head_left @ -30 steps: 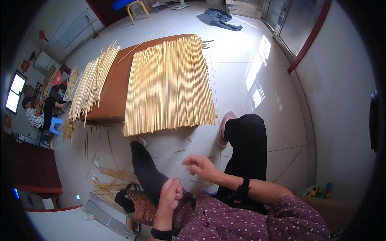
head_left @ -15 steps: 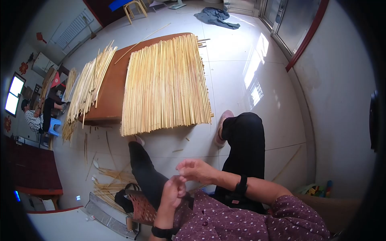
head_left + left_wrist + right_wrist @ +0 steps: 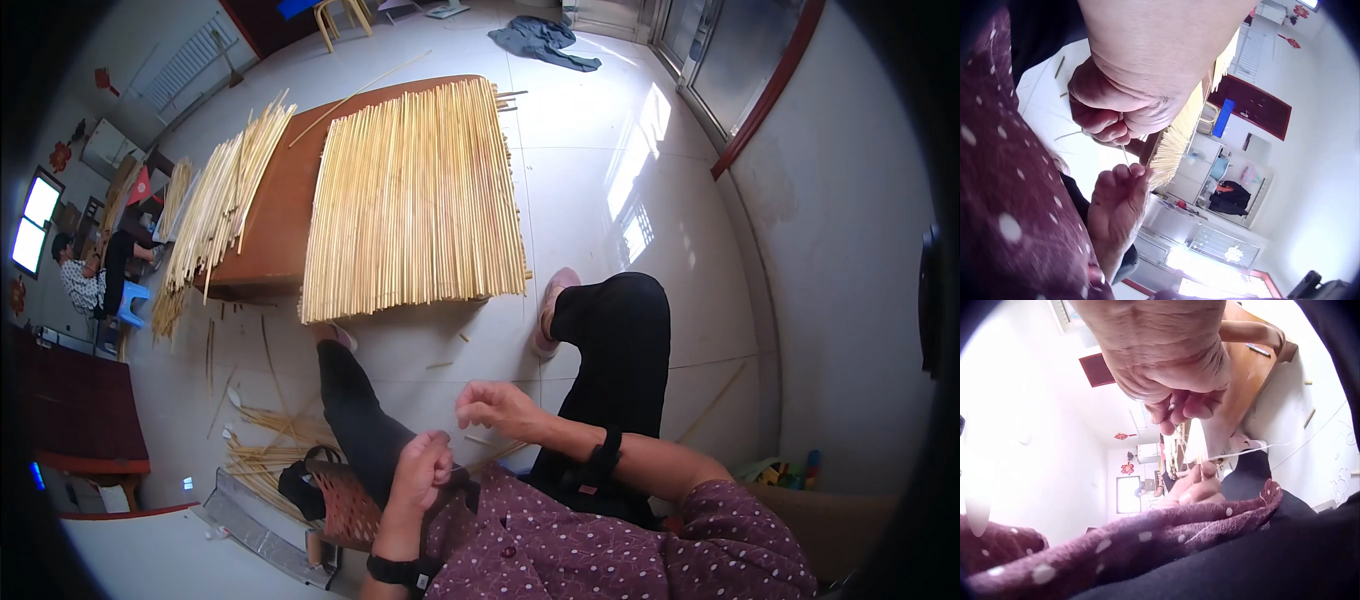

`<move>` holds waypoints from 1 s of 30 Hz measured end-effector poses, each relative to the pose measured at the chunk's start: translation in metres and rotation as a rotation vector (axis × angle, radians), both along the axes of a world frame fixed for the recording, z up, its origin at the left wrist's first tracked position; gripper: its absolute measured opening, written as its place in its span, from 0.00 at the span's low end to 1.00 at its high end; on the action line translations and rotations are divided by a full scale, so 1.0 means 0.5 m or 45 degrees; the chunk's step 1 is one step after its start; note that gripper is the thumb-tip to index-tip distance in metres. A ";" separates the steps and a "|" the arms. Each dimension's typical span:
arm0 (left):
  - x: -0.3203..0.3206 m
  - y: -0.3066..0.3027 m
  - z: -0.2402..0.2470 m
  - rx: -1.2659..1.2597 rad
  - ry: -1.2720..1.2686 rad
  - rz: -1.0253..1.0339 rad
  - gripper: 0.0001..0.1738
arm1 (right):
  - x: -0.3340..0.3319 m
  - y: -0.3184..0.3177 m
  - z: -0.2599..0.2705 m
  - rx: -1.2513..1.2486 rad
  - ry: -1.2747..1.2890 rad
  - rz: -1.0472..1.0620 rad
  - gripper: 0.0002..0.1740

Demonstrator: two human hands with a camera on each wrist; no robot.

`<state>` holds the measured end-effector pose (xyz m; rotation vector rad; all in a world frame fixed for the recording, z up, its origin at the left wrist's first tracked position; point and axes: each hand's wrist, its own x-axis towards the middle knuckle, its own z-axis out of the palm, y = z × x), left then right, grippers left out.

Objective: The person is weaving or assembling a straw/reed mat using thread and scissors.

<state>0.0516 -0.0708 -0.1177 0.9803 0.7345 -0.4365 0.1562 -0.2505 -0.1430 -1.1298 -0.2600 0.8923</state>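
In the head view the left hand (image 3: 423, 472), fingers curled, is low over the lap, and the right hand (image 3: 503, 410) is a little above and right of it, apart. A thin pale string (image 3: 1125, 155) runs between the two hands in the left wrist view; the left hand (image 3: 1125, 81) grips it and the fingertips of the right hand (image 3: 1119, 203) pinch it. From the left hand (image 3: 1196, 487) in the right wrist view, a white string (image 3: 1241, 452) trails sideways. Beyond the hands lies a broad layer of straw-coloured stalks (image 3: 415, 200).
The stalks rest on a brown table (image 3: 275, 225), beside a looser bundle (image 3: 225, 190). Cut pieces (image 3: 270, 455) lie on the floor near a woven red basket (image 3: 345, 505). Another person (image 3: 85, 280) sits far left. Dark cloth (image 3: 545, 42) lies on the floor at the back.
Half a second ago the hands met at the fingertips; now they are apart, the right hand having moved right and slightly up. The head view has shifted slightly.
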 end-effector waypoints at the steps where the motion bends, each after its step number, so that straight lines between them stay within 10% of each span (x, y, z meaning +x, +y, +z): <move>1: -0.003 0.012 -0.002 -0.002 0.002 0.001 0.07 | 0.005 -0.011 0.002 -0.022 0.005 0.000 0.08; 7: -0.016 0.129 -0.003 0.270 0.034 -0.212 0.06 | 0.071 -0.133 0.046 0.161 0.471 -0.221 0.06; 13: 0.098 0.142 0.045 0.276 -0.163 -0.096 0.10 | 0.212 -0.260 0.105 0.044 0.254 -0.676 0.05; 21: 0.210 -0.095 0.139 0.052 -0.705 -0.466 0.18 | 0.125 -0.144 0.212 -0.023 0.011 -0.152 0.06; 30: 0.150 -0.069 0.142 -0.152 -0.558 -0.590 0.10 | 0.070 -0.140 0.223 0.424 0.291 -0.487 0.07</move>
